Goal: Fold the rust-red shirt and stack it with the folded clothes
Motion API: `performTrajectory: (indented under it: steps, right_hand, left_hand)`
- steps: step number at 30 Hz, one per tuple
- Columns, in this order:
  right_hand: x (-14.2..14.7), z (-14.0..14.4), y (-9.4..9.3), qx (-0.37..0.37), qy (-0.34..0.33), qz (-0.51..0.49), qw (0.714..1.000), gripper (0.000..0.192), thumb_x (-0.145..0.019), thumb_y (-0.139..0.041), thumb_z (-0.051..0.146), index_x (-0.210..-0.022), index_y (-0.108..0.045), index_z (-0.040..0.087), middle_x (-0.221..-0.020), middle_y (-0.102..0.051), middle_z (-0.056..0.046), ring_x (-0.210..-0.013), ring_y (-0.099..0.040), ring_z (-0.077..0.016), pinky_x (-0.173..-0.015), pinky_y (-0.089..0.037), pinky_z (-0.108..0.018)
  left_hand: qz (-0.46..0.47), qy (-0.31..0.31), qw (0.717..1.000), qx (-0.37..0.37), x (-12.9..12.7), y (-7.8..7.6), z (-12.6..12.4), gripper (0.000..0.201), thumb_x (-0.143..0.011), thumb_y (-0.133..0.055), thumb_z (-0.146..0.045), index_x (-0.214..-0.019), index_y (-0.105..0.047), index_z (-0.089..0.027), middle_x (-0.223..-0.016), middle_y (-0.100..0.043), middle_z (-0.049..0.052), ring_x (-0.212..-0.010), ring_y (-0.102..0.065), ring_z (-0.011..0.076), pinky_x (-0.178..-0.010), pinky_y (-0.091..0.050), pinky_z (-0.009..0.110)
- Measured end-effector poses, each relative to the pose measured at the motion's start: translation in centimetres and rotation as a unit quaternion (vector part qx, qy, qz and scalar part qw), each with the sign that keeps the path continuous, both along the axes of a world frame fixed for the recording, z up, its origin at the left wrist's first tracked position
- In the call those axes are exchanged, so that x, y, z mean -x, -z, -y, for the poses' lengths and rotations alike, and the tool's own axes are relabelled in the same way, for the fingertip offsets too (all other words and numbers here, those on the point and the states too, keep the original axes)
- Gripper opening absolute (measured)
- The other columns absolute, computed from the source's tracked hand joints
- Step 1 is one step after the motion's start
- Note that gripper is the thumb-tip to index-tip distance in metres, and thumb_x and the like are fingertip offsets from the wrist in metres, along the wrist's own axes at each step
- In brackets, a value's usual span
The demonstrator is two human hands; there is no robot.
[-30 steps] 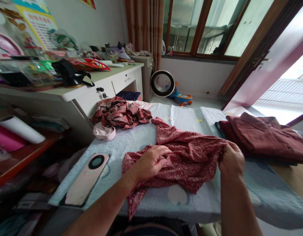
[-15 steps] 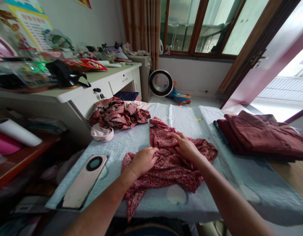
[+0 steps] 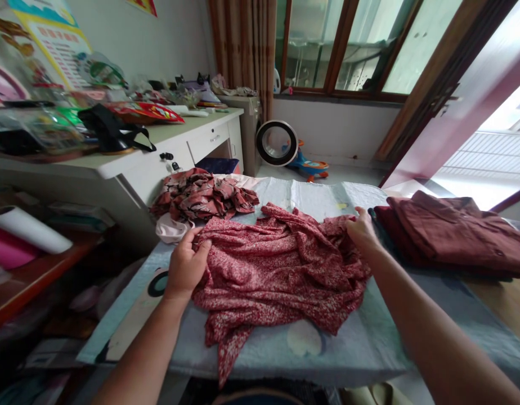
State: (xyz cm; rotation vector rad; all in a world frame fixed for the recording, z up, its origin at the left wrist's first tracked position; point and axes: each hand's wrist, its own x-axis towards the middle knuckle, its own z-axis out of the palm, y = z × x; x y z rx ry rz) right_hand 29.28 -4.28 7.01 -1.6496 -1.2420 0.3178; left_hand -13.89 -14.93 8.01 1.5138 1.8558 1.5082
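Left hand (image 3: 187,264): gripping cloth (image 3: 277,270) edge, cloth lying rightward.
Right hand (image 3: 361,230): pinching opposite edge.
Axis: stretching hand to hand.

The red speckled garment (image 3: 277,270) is thin, matt, crumpled cloth. Under it, the pale blue table cover (image 3: 370,343) looks like soft quilted fabric. The folded maroon clothes (image 3: 454,230) are smooth cloth, and the white desk (image 3: 167,152) has a smooth painted finish.

Home room, cluttered desk (image 3: 175,140), curtains (image 3: 243,50), toy car (image 3: 313,167)
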Motion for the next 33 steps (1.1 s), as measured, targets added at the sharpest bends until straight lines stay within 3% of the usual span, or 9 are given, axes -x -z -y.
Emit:
performTrajectory:
  steps: [2,4,7,11,15,19,23,26,33]
  right_hand:
    - [1.0,1.9,0.5,-0.001,-0.010,0.117,0.993,0.054,-0.065,-0.060,0.023,-0.118,-0.056,0.015,-0.123,-0.054,-0.018,-0.122,-0.046,-0.0321,-0.102,-0.039,-0.051]
    - [2.6,4.6,0.6,0.016,-0.136,0.191,0.972,0.053,-0.071,-0.060,0.024,-0.123,-0.056,0.017,-0.131,-0.051,-0.017,-0.127,-0.044,-0.0323,-0.107,-0.035,-0.052]
    - [5.1,9.4,0.1,0.092,-0.390,0.259,0.879,0.053,-0.078,-0.064,0.037,-0.129,-0.056,0.026,-0.139,-0.050,-0.011,-0.131,-0.042,-0.0309,-0.108,-0.033,-0.054]
    - [7.3,14.4,-0.4,0.168,-0.492,0.297,0.801,0.093,-0.062,-0.080,0.050,-0.144,-0.043,0.030,-0.151,-0.038,-0.013,-0.138,-0.031,-0.0392,-0.110,-0.025,-0.061]
    - [8.1,15.6,0.0,0.165,-0.462,0.327,0.807,0.055,-0.069,-0.074,0.030,-0.123,-0.063,0.025,-0.144,-0.048,-0.012,-0.134,-0.037,-0.0366,-0.111,-0.024,-0.058]
    - [8.4,14.8,0.0,0.165,-0.453,0.310,0.819,0.021,-0.083,-0.050,0.015,-0.098,-0.065,0.018,-0.108,-0.067,-0.011,-0.102,-0.060,-0.0231,-0.093,-0.043,-0.037]
    - [8.0,13.9,-0.8,0.187,-0.401,0.275,0.854,0.016,-0.083,-0.045,0.014,-0.092,-0.057,0.017,-0.081,-0.066,-0.006,-0.073,-0.059,-0.0182,-0.070,-0.044,-0.029]
    - [7.1,13.5,-1.5,0.154,-0.398,0.222,0.877,0.019,-0.080,-0.046,0.013,-0.095,-0.055,0.018,-0.084,-0.065,-0.004,-0.075,-0.058,-0.0172,-0.070,-0.044,-0.028]
    - [5.3,12.6,-2.9,0.128,-0.444,0.073,0.884,0.017,-0.089,-0.047,0.028,-0.098,-0.059,0.019,-0.096,-0.065,-0.003,-0.087,-0.059,-0.0167,-0.079,-0.048,-0.027]
  left_hand:
    - [-0.016,0.021,0.999,0.034,0.3,0.9,-0.3,0.042,-0.075,-0.065,-0.031,-0.116,-0.062,-0.023,-0.099,-0.068,0.004,-0.090,-0.062,0.0243,-0.095,-0.045,0.036]
    - [-0.026,0.070,0.995,0.066,0.3,1.6,-0.4,0.049,-0.074,-0.066,-0.033,-0.122,-0.059,-0.025,-0.105,-0.067,0.005,-0.097,-0.062,0.0257,-0.100,-0.043,0.039]
    - [-0.106,0.158,0.976,0.111,0.5,2.0,-0.3,0.056,-0.074,-0.067,-0.038,-0.128,-0.056,-0.026,-0.114,-0.064,0.007,-0.109,-0.059,0.0286,-0.105,-0.039,0.043]
    - [-0.256,0.243,0.913,0.206,0.8,1.3,0.8,0.074,-0.068,-0.071,-0.053,-0.135,-0.053,-0.028,-0.139,-0.046,0.013,-0.130,-0.044,0.0369,-0.109,-0.033,0.050]
    - [-0.297,0.374,0.828,0.294,0.3,0.3,2.4,0.103,-0.057,-0.079,-0.055,-0.147,-0.034,-0.032,-0.156,-0.023,0.014,-0.141,-0.029,0.0406,-0.109,-0.035,0.048]
    - [-0.388,0.364,0.791,0.303,-0.9,0.5,2.8,0.109,-0.053,-0.080,-0.029,-0.149,-0.028,-0.031,-0.154,-0.026,0.014,-0.140,-0.028,0.0400,-0.110,-0.033,0.048]
    - [-0.411,0.355,0.803,0.244,-1.7,0.3,1.9,0.051,-0.065,-0.056,-0.009,-0.113,-0.061,-0.024,-0.120,-0.053,0.007,-0.106,-0.057,0.0233,-0.091,-0.044,0.031]
    - [-0.368,0.383,0.820,0.215,-2.2,-1.2,1.7,0.021,-0.065,-0.049,-0.007,-0.079,-0.060,-0.019,-0.091,-0.057,0.003,-0.082,-0.057,0.0174,-0.074,-0.043,0.027]
    - [-0.015,0.510,0.836,0.202,-3.3,-4.5,2.0,0.025,-0.068,-0.056,-0.014,-0.092,-0.056,-0.018,-0.085,-0.058,-0.002,-0.079,-0.056,0.0132,-0.070,-0.043,0.022]
